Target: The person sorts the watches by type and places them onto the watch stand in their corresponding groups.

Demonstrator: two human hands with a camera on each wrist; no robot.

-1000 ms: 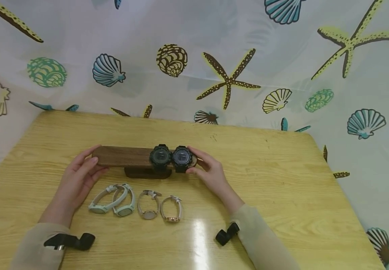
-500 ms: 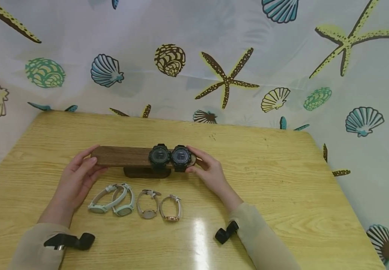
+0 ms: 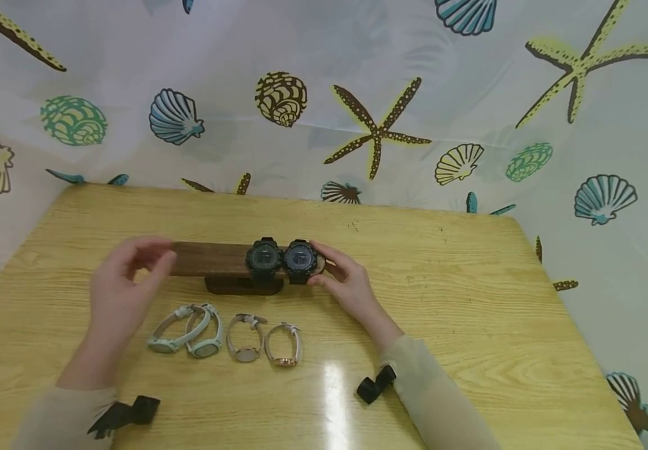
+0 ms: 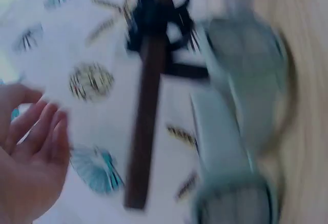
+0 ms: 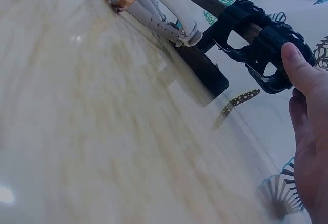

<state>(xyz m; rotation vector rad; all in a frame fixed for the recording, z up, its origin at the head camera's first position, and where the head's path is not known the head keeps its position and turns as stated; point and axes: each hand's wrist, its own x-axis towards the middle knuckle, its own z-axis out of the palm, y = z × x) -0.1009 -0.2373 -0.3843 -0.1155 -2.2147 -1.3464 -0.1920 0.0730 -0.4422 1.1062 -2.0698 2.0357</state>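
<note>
A dark wooden watch stand with a horizontal bar and a flat base stands on the table. Two black digital watches are strapped side by side around its right half. My right hand grips the bar's right end, its thumb and a finger against the outer watch's edge. Off the bar's left end, my left hand hovers with loosely bent fingers and nothing in them; the left wrist view shows a gap between this hand and the bar. In front lie two pale green watches and two slim pale-strapped watches.
The light wooden table reaches back to a white cloth printed with shells and starfish. Black wrist-camera mounts stick out from both sleeves. The green watches overlap, close to the left forearm.
My left hand has let go of the bar's left end and drawn slightly left and up. The right hand keeps its grip, and the watches stay where they were.
</note>
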